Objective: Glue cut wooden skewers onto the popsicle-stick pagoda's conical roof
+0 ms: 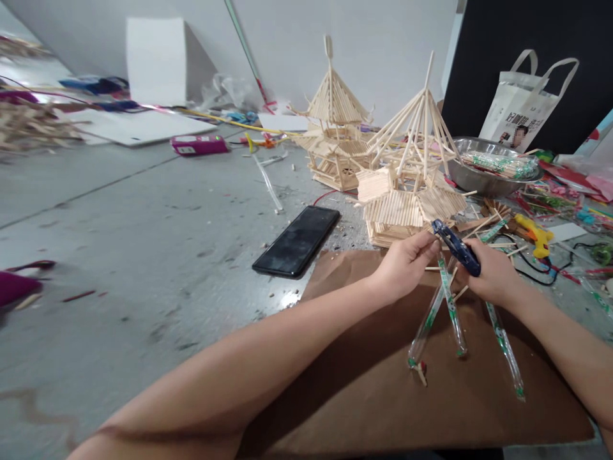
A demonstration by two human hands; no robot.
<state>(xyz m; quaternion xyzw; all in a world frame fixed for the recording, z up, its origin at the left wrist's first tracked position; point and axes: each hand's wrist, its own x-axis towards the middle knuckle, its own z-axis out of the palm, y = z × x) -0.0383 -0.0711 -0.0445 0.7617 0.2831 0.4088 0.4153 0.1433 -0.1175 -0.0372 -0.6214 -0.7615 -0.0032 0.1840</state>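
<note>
My right hand [493, 271] is closed around a dark blue hand tool [456, 246] that looks like pliers or cutters; its head points up and left, towards my left fingertips. With thumb and fingers pinched together, my left hand [405, 265] is right beside the tool's head, and whatever is in the pinch is too small to make out. Below both hands, clear-and-green chopstick wrappers [450, 306] lie on a brown board [345, 383]. Just beyond my hands stands a pavilion model made of wooden sticks [395, 207], its upper roof an open frame of sticks.
A second stick pavilion [338, 115] stands farther back. The black phone [297, 241] lies left of the board. At the right are a metal bowl [493, 185] of wrapped chopsticks, a yellow glue gun [536, 235] with a black cord, and a white bag [520, 105].
</note>
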